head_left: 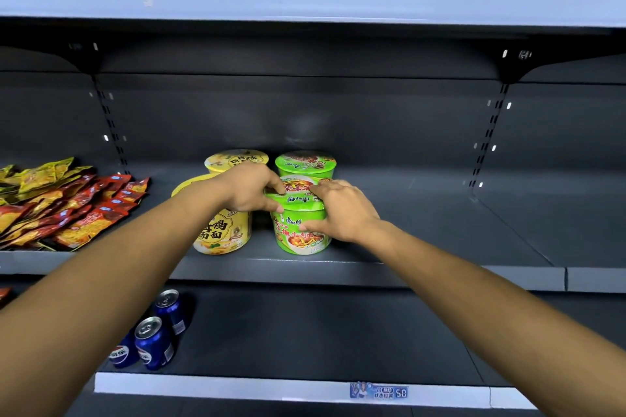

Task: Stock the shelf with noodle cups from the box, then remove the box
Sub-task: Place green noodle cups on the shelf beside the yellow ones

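Left hand [250,189] and right hand [342,210] both hold the front green noodle cup [301,230]. The left hand's fingers curl over the lid's left rim. The right hand's fingers lie on the lid's right side, and its thumb presses against the cup's wall. This cup stands upright on the middle shelf [338,267], close to the front edge. Directly behind it, and just beside it, is a second green cup [305,162], partly hidden by the fingers. To the left of the held cup, just beside it, stands a front yellow cup [223,230], with the left forearm crossing over its top. A rear yellow cup [235,159] stands behind that one, level with the second green cup. Further left of the held cup, well apart from it on the same shelf, lies a heap of red and yellow snack packets [61,206]. Below and to the left of the held cup, on the lower shelf [305,332], stand blue drink cans [155,338] in a small group. A blue price label [379,391] is fixed to that lower shelf's front strip, below and to the right of the held cup.
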